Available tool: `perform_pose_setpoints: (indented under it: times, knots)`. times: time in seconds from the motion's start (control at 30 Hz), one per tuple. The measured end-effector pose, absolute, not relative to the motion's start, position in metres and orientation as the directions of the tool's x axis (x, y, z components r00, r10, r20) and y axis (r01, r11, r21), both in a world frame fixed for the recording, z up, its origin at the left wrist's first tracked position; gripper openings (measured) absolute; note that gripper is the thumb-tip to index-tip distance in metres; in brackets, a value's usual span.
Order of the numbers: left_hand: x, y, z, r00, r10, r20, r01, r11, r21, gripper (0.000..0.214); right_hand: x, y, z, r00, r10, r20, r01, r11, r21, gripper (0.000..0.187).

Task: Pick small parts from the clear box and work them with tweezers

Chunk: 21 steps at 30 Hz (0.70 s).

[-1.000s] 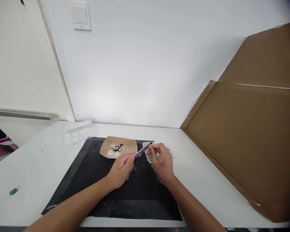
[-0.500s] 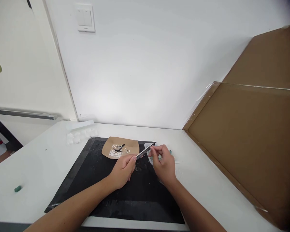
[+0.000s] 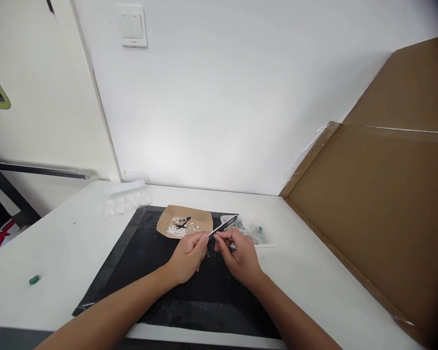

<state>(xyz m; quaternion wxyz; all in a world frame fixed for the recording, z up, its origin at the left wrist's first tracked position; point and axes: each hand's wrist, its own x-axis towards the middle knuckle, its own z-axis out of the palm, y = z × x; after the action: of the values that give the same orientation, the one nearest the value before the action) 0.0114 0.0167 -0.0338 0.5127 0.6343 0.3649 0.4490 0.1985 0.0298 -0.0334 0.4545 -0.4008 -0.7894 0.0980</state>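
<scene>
My left hand (image 3: 188, 260) is closed around the near end of a slim black bar with a pale edge (image 3: 227, 224), which points up and to the right; its exact kind does not show. Thumb and fingers of my right hand (image 3: 241, 255) are pinched together at the bar's lower side, near my left thumb. Whatever they pinch is hidden or too small to name. Just beyond my left hand lies a brown paper tray (image 3: 207, 219) with small white pieces (image 3: 175, 229) and a dark scrap (image 3: 184, 222) on it.
Under my hands a black mat (image 3: 131, 272) covers part of the white table (image 3: 58, 253). Behind my right hand sits a clear plastic tray with green and white bits (image 3: 260, 231). A green piece (image 3: 34, 280) lies left, a clear plastic package (image 3: 127, 200) at the back. Cardboard (image 3: 379, 209) stands right.
My right hand has slid down and left along the black bar, from near its far tip toward my left hand. The plastic tray behind it shows more. The view has shifted slightly.
</scene>
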Motion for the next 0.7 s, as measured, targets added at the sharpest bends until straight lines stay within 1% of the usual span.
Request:
perform_pose_setpoints:
  times: [0.07, 0.2, 0.27, 0.37, 0.57, 0.7]
  knots:
    - [0.012, 0.017, -0.034, 0.329, 0.924, 0.193, 0.0, -0.204, 0.979, 0.046, 0.2, 0.031, -0.031, -0.204, 0.741, 0.639, 0.55, 0.627, -0.552, 0.013]
    - [0.012, 0.015, -0.036, 0.328, 0.928, 0.177, 0.016, -0.193, 0.981, 0.047, 0.206, 0.036, -0.025, 0.017, 0.781, 0.624, 0.548, 0.514, -0.659, 0.019]
    - [0.012, 0.014, -0.036, 0.338, 0.925, 0.173, 0.025, -0.192, 0.981, 0.046, 0.21, 0.039, -0.024, 0.078, 0.796, 0.6, 0.536, 0.474, -0.698, 0.022]
    - [0.012, 0.013, -0.036, 0.351, 0.922, 0.166, 0.019, -0.185, 0.983, 0.045, 0.213, 0.04, -0.023, 0.093, 0.807, 0.584, 0.506, 0.467, -0.725, 0.024]
    - [0.013, 0.015, -0.034, 0.331, 0.928, 0.174, -0.025, -0.176, 0.984, 0.045, 0.21, 0.037, -0.025, 0.031, 0.792, 0.61, 0.478, 0.524, -0.705, 0.02]
    - [0.013, 0.016, -0.035, 0.329, 0.929, 0.171, -0.02, -0.173, 0.985, 0.045, 0.212, 0.038, -0.026, 0.029, 0.793, 0.608, 0.483, 0.521, -0.703, 0.022]
